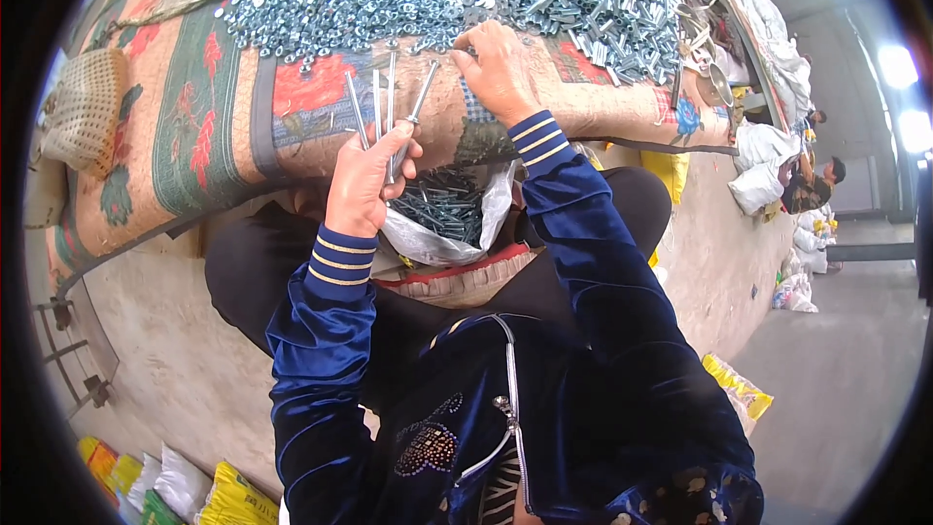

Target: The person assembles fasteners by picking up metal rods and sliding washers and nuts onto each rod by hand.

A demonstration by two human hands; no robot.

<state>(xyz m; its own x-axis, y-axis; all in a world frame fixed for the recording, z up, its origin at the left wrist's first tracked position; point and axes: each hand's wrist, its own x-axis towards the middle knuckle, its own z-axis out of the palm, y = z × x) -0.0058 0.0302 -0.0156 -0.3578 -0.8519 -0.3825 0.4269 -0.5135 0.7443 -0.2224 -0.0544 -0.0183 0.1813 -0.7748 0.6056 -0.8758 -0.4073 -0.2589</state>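
My left hand [374, 170] is closed around several long metal bolts [391, 87], which fan upward out of the fist. A nut or washer sits partway along the rightmost one. My right hand [498, 73] reaches to the near edge of a heap of small nuts and washers [330, 10], its fingers bent together at the pieces. Whatever those fingertips pinch is too small to make out. Below, between my knees, an open white sack [428, 248] holds many dark bolts [442, 204].
A patterned cloth [194, 117] covers the table. Metal sleeves [603, 0] pile up at the far right, near a metal pan [717, 86]. A woven hat-like item [87, 112] lies at the left. Filled sacks [763, 165] and another person [814, 185] are farther right.
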